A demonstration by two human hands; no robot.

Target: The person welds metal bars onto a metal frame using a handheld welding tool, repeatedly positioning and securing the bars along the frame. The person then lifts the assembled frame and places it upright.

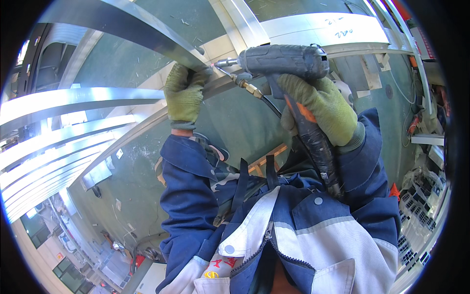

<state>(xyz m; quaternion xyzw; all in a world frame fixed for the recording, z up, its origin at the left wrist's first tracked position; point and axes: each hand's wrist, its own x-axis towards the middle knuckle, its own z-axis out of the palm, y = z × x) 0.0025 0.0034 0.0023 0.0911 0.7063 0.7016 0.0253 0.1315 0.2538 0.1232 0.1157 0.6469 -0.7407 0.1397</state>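
My right hand point(323, 105), in a green knitted glove, is wrapped round the grip of a black pistol-shaped power tool point(284, 60) with an orange patch on its handle. The tool's metal nose points left and stops close to a joint in the aluminium frame. Below the nose runs a thin metal tube with a brass fitting point(252, 89) and a black hose point(270, 105). My left hand point(186, 93), gloved alike, has its fingers curled against the frame just left of the nose. What its fingertips grip is hidden.
Several parallel aluminium bars point(83, 100) extend to the left, and one wide bar point(137, 32) crosses the upper left. A pale profile with handwriting point(323, 32) lies at the far right. Perforated plastic pieces point(418, 215) are stacked at lower right. Under the frame lies a green floor point(227, 125).
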